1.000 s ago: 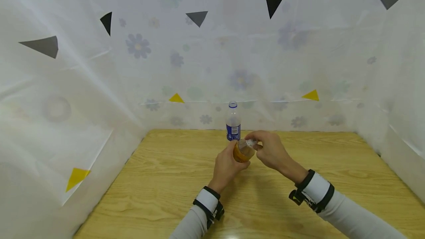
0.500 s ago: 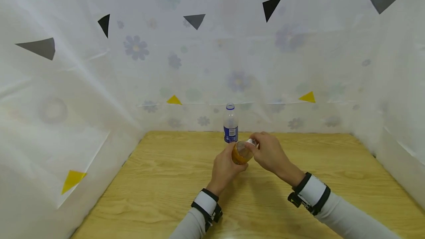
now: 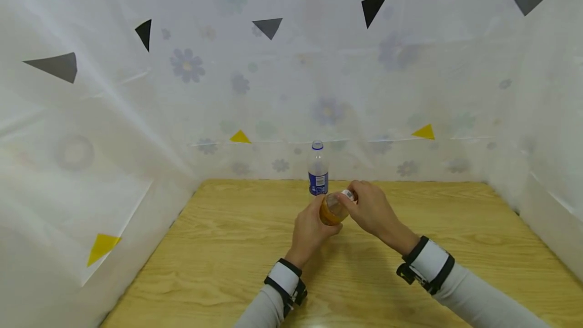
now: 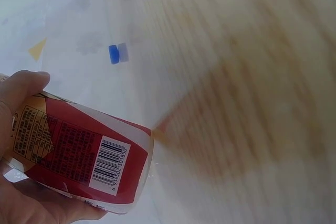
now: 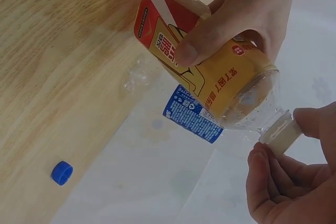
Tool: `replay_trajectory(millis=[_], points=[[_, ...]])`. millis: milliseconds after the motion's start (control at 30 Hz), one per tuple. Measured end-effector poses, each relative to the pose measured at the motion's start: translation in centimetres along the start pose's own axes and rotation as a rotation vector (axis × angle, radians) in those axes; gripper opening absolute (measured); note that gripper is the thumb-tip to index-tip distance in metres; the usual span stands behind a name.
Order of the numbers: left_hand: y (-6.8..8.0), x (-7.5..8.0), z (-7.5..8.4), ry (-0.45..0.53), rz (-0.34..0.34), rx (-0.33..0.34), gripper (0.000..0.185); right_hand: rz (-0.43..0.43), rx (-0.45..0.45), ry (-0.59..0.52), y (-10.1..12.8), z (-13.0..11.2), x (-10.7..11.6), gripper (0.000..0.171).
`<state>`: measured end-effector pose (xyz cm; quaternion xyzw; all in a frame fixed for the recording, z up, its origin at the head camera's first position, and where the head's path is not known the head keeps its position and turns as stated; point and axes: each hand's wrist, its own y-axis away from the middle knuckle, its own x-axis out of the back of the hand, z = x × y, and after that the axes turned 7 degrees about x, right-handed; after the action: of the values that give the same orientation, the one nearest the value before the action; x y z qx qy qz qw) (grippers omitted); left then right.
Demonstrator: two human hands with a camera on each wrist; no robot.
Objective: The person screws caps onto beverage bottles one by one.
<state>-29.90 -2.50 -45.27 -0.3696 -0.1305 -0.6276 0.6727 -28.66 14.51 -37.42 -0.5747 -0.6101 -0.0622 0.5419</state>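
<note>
In the head view my left hand [image 3: 309,228] grips a plastic bottle [image 3: 332,211] around its body, tilted with its neck toward the right. The bottle's label [image 5: 226,80], gold and red, shows in the right wrist view, and its barcode [image 4: 109,165] faces the left wrist camera. My right hand [image 3: 375,211] pinches the white cap [image 5: 282,136] between thumb and fingers at the bottle's mouth. Just behind the hands stands a clear bottle [image 3: 318,181] with a blue label, upright and uncapped.
A blue bottle cap [image 5: 62,173] lies on the wooden table [image 3: 218,257]; the head view hides it. White sheeting [image 3: 291,80] with flower prints and triangle stickers walls in the table at the back and both sides.
My right hand's fingers have turned around the cap, with the thumb now across its near side. The left hand keeps its grip on the bottle. The head view has shifted slightly.
</note>
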Motion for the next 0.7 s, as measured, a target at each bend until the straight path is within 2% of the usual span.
replay_trajectory(millis=[133,267,333,567,700], points=[[0.0,0.0,0.1,0.003,-0.001,0.002,0.070,-0.029,-0.025,0.002,0.0,-0.1,0.2,0.032],[0.0,0.1,0.2,0.005,0.003,0.017,0.069,-0.067,-0.056,-0.004,0.2,-0.5,0.5,0.057],[0.1,0.1,0.1,0.007,0.005,0.024,0.069,-0.076,-0.050,-0.009,0.2,-0.7,0.6,0.064],[0.0,0.1,0.1,0.007,0.015,0.013,0.070,-0.065,0.057,-0.031,0.3,-1.2,1.0,0.050],[0.0,0.1,0.1,0.004,0.027,-0.004,0.069,-0.067,0.062,-0.060,0.2,-1.4,1.1,0.047]])
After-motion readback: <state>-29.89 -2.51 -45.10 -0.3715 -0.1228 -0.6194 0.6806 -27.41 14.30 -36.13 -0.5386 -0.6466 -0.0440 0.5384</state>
